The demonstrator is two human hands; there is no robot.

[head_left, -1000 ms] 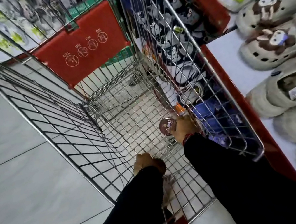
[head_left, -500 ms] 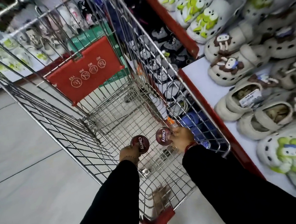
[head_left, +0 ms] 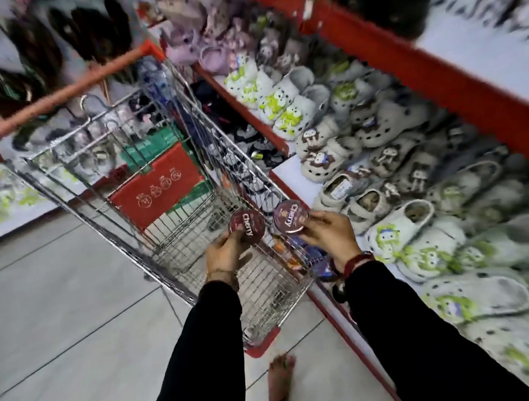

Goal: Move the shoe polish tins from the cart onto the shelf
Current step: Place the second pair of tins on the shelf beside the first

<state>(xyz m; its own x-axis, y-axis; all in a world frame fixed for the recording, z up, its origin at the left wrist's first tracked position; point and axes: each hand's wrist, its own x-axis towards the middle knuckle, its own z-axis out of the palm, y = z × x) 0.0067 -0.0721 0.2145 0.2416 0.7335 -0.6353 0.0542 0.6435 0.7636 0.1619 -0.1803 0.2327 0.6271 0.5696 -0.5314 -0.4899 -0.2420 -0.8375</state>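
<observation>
Since the earlier frame both hands have risen above the cart (head_left: pixel 88 190), each carrying a tin. The left hand (head_left: pixel 224 253) grips the left tin (head_left: pixel 247 226), the right hand (head_left: pixel 329 233) the right tin (head_left: pixel 290 216), at mid-frame, lids facing up. The cart's basket looks bare at the near end. The shelf (head_left: pixel 290 175), right of frame, holds rows of clogs (head_left: pixel 328 152).

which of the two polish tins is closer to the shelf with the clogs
The tin in the right hand, the paler one; it sits over the cart's shelf-side wall. The darker tin in the left hand is above the basket.
</observation>
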